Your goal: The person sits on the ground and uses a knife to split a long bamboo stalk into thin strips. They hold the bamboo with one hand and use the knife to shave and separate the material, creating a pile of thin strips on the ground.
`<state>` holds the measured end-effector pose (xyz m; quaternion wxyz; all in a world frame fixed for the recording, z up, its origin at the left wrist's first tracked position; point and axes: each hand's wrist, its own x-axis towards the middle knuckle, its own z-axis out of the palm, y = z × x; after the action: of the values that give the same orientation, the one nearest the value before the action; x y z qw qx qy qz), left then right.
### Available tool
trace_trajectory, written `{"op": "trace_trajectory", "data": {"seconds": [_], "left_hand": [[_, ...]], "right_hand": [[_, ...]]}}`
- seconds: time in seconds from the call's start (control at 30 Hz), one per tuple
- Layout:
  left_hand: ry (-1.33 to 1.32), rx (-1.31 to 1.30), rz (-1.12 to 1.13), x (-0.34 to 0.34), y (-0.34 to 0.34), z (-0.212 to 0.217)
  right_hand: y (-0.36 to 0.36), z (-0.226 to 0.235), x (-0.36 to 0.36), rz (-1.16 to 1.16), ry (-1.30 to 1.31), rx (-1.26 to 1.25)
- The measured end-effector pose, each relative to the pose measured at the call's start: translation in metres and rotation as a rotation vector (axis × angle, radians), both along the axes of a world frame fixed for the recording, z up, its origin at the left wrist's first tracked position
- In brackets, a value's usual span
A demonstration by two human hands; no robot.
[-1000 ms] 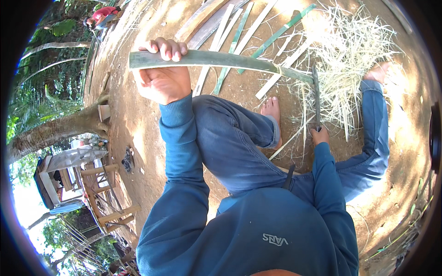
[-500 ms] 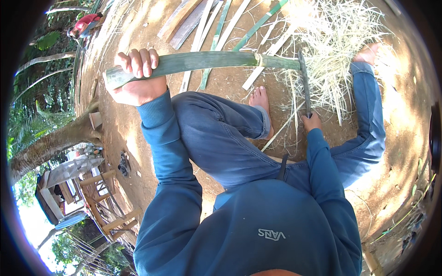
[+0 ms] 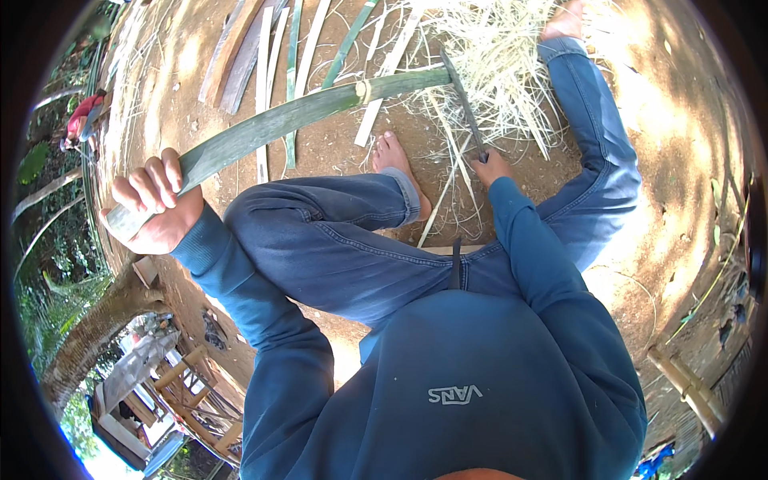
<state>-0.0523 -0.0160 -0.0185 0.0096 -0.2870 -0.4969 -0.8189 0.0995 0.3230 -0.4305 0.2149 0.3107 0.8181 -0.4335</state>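
And here's the left hand (image 3: pixel 156 200), out wide, fingers curled firmly over the near end of a long, broad, green bamboo strip (image 3: pixel 272 124), palm turned upward beneath it! That strip sweeps up and across in front of the raised left knee, a pale ringed node (image 3: pixel 364 92) showing toward its far end. Over to the right hand (image 3: pixel 491 168): closed in a fist round the handle of a long, narrow, dark-bladed knife (image 3: pixel 464 104), blade pointing away from the body. The strip's far end meets that blade close to its tip; whether the edge bites in, I can't tell.

Just beyond, a big tangled heap of pale, thin shavings (image 3: pixel 504 64) spreads over the brown dirt ground (image 3: pixel 648 128), right by the bare right foot (image 3: pixel 564 20). The bare left foot (image 3: pixel 392 156) sits nearer, below the strip. Past the strip lie flat pale and green slats (image 3: pixel 292 96), fanned out beside weathered brown and grey wooden boards (image 3: pixel 228 48). Far left, a person in a red top (image 3: pixel 84 116) bends low!
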Motion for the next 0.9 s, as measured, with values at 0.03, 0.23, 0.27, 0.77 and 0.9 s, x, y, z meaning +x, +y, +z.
{"op": "trace_trajectory", "data": {"seconds": [0.03,0.23,0.27,0.77,0.9], "left_hand": [[0.001,-0.001,-0.007,0.000,0.000,0.000],[0.001,-0.003,-0.049,-0.002,0.000,0.001],[0.003,-0.004,-0.060,-0.001,-0.001,0.001],[0.035,0.024,-0.199,-0.010,-0.008,-0.002],[0.038,0.021,-0.181,-0.010,-0.009,-0.003]], "right_hand": [[-0.001,0.001,0.000,-0.002,0.001,-0.006],[-0.001,0.000,0.001,-0.028,0.037,-0.023],[-0.004,0.002,0.000,-0.030,0.030,-0.021],[0.001,0.060,-0.012,-0.088,0.040,0.066],[-0.014,0.109,-0.011,0.025,0.221,0.023]]}}
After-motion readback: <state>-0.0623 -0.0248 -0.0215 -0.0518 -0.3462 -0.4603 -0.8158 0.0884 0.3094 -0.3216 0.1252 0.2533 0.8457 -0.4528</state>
